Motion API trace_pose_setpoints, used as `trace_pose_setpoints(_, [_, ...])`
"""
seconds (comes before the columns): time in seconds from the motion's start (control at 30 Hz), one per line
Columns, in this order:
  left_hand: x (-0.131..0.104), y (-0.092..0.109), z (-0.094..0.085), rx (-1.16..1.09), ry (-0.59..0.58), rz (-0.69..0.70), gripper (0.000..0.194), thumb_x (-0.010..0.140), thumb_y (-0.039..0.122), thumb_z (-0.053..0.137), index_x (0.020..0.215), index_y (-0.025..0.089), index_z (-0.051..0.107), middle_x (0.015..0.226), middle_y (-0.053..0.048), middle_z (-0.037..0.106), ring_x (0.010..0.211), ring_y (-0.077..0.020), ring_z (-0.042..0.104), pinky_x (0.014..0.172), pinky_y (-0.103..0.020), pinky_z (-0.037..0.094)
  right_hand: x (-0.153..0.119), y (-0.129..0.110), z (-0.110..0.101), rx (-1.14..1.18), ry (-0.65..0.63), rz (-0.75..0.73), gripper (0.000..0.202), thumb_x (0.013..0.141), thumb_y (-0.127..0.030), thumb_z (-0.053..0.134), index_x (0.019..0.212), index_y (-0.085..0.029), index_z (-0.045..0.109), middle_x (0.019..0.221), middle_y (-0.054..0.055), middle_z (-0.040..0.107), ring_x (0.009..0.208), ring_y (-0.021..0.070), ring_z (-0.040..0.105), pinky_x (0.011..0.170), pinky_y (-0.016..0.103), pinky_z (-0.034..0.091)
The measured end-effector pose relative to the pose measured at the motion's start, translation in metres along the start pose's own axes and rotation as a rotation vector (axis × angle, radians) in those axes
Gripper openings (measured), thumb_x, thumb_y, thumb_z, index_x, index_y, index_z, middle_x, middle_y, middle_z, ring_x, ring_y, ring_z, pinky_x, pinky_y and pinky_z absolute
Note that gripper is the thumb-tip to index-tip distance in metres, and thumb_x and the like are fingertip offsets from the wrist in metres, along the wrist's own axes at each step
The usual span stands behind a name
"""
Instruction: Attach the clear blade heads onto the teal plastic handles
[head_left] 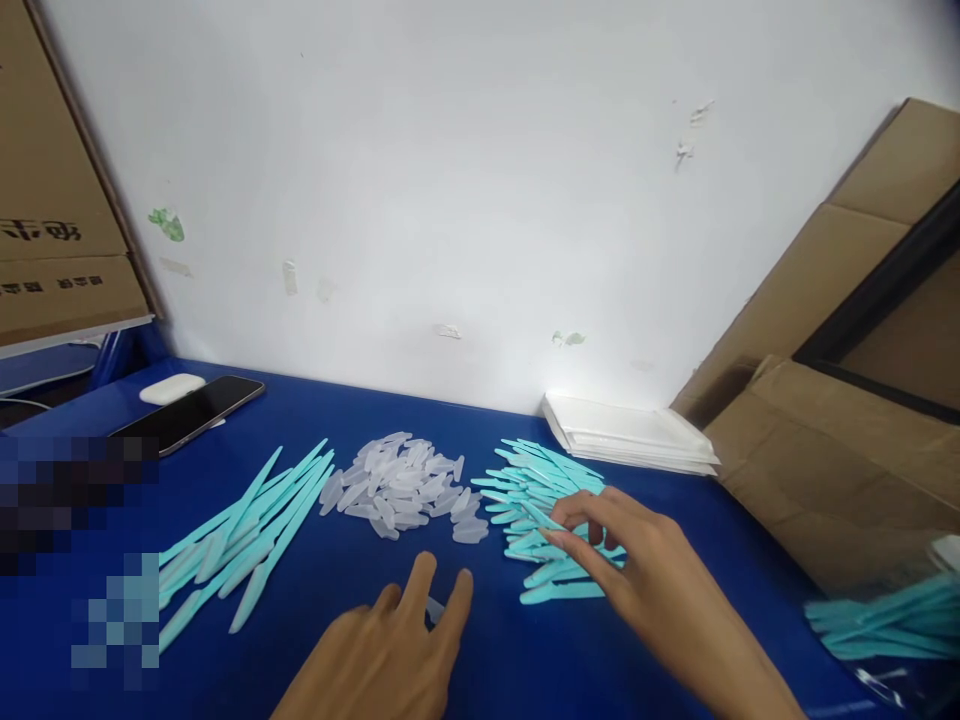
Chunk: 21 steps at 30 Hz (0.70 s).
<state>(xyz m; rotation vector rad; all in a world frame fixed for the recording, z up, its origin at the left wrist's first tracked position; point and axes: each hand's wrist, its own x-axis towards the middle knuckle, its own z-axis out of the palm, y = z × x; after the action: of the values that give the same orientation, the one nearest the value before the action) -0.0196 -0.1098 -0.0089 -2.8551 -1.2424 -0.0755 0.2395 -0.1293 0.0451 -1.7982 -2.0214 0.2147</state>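
My right hand (630, 545) pinches a teal eyebrow razor (537, 514) between thumb and fingertips, over a pile of similar razors (517, 480). Lower and to the left, my left hand (397, 630) has its thumb and index finger apart. One translucent cap (433, 610) shows between them; I cannot tell whether the fingers touch it. Just beyond that hand lies a heap of loose translucent blade caps (405, 485). On the left, a group of teal razors with capped ends (251, 535) rests on the blue table (337, 410).
A dark phone (206, 410) and a white case (172, 388) lie at the back left. Flat white packets (630, 432) are stacked by the wall. Cardboard boxes (810, 470) border the right side, near a clear bag of teal razors (892, 615). Another box (67, 230) stands left.
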Motion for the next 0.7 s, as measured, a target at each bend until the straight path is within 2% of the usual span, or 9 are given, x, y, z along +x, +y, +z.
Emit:
trace_pose_setpoints(0.07, [0.004, 0.001, -0.002, -0.034, 0.023, -0.019, 0.055, 0.091, 0.010, 0.044, 0.142, 0.025, 0.056, 0.130, -0.018, 0.062, 0.081, -0.0225, 0.072, 0.060, -0.027, 0.055, 0.000, -0.002, 0.000, -0.012, 0.007, 0.002, 0.020, 0.104, -0.044, 0.050, 0.104, -0.031, 0.065, 0.102, 0.001, 0.067, 0.089, 0.0199, 0.063, 0.076, 0.030, 0.048])
trace_pose_setpoints(0.17, [0.009, 0.002, -0.005, -0.028, -0.026, 0.008, 0.047, 0.087, 0.008, 0.052, 0.130, 0.021, 0.064, 0.126, -0.018, 0.063, 0.085, -0.0221, 0.071, 0.062, -0.025, 0.054, 0.000, -0.004, -0.001, 0.005, 0.016, -0.009, 0.021, 0.104, -0.045, 0.050, 0.105, -0.031, 0.065, 0.103, 0.001, 0.069, 0.095, 0.0209, 0.063, 0.082, 0.032, 0.047])
trace_pose_setpoints(0.3, [0.015, 0.003, -0.006, 0.041, -0.038, 0.049, 0.047, 0.081, 0.001, 0.056, 0.123, 0.020, 0.065, 0.131, -0.019, 0.062, 0.092, -0.0265, 0.070, 0.063, -0.027, 0.055, -0.002, -0.005, -0.001, 0.057, -0.010, 0.004, 0.020, 0.104, -0.046, 0.050, 0.107, -0.033, 0.065, 0.104, -0.001, 0.069, 0.087, 0.0179, 0.065, 0.079, 0.031, 0.048])
trace_pose_setpoints(0.43, [0.020, -0.004, -0.015, 0.102, -0.046, 0.094, 0.046, 0.077, -0.004, 0.053, 0.115, 0.018, 0.067, 0.126, -0.018, 0.064, 0.093, -0.0302, 0.071, 0.057, -0.029, 0.054, -0.003, -0.005, 0.000, 0.083, 0.000, 0.010, 0.019, 0.103, -0.047, 0.052, 0.108, -0.034, 0.065, 0.106, -0.003, 0.069, 0.083, 0.0164, 0.066, 0.078, 0.030, 0.048])
trace_pose_setpoints(0.53, [0.018, -0.015, -0.029, 0.026, 0.110, 0.078, 0.040, 0.087, 0.000, 0.045, 0.113, 0.021, 0.067, 0.113, -0.011, 0.070, 0.090, -0.0273, 0.071, 0.058, -0.030, 0.056, -0.004, -0.008, 0.000, 0.119, 0.012, 0.010, 0.021, 0.103, -0.050, 0.051, 0.107, -0.035, 0.065, 0.104, -0.004, 0.070, 0.082, 0.0160, 0.066, 0.076, 0.029, 0.048])
trace_pose_setpoints(0.6, [0.015, -0.022, -0.037, -0.104, 0.276, 0.074, 0.032, 0.098, 0.009, 0.040, 0.108, 0.024, 0.067, 0.104, -0.006, 0.072, 0.085, -0.0232, 0.072, 0.062, -0.030, 0.057, -0.003, -0.014, -0.001, 0.154, 0.000, -0.011, 0.021, 0.103, -0.049, 0.050, 0.106, -0.035, 0.065, 0.101, -0.005, 0.070, 0.081, 0.0157, 0.065, 0.074, 0.028, 0.047])
trace_pose_setpoints(0.7, [0.011, -0.030, -0.044, -0.300, 0.491, 0.031, 0.025, 0.105, 0.027, 0.040, 0.113, 0.028, 0.064, 0.105, -0.001, 0.073, 0.086, -0.0176, 0.072, 0.071, -0.027, 0.058, -0.003, -0.024, -0.002, 0.198, -0.034, -0.056, 0.018, 0.104, -0.045, 0.051, 0.105, -0.035, 0.066, 0.095, -0.006, 0.070, 0.079, 0.0150, 0.065, 0.073, 0.026, 0.048])
